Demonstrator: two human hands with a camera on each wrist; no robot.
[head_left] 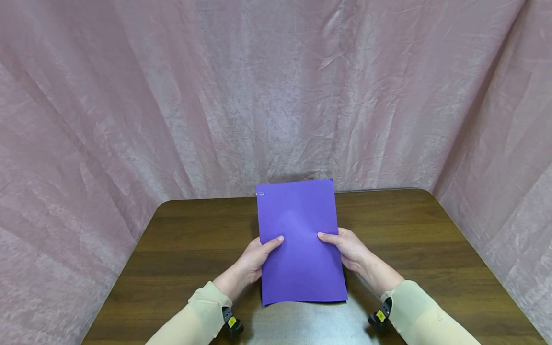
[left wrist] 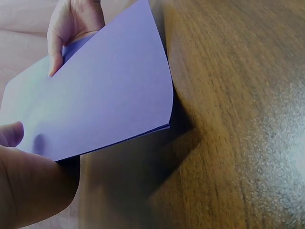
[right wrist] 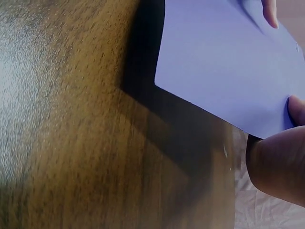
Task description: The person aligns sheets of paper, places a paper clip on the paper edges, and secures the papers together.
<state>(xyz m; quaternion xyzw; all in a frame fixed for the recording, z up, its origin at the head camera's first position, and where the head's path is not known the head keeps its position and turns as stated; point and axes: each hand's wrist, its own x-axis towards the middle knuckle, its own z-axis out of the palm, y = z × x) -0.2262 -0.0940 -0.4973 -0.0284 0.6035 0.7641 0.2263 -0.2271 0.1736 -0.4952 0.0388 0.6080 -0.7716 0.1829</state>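
Purple sheets of paper (head_left: 299,268) are held above the table by both hands. A white paper clip (head_left: 260,193) sits on their left edge near the top corner. My left hand (head_left: 252,258) pinches the left edge, thumb on the front face and fingers hidden behind. On the opposite edge my right hand (head_left: 351,249) grips the same way, its thumb lying on the front. In the left wrist view the paper's near corner (left wrist: 164,125) shows more than one layer. How many sheets there are, I cannot tell.
Under the paper is a brown wood-grain table (head_left: 194,249) with rounded far corners. Pink velvety curtains (head_left: 258,96) hang behind it and along the sides. The paper casts a dark shadow on the tabletop.
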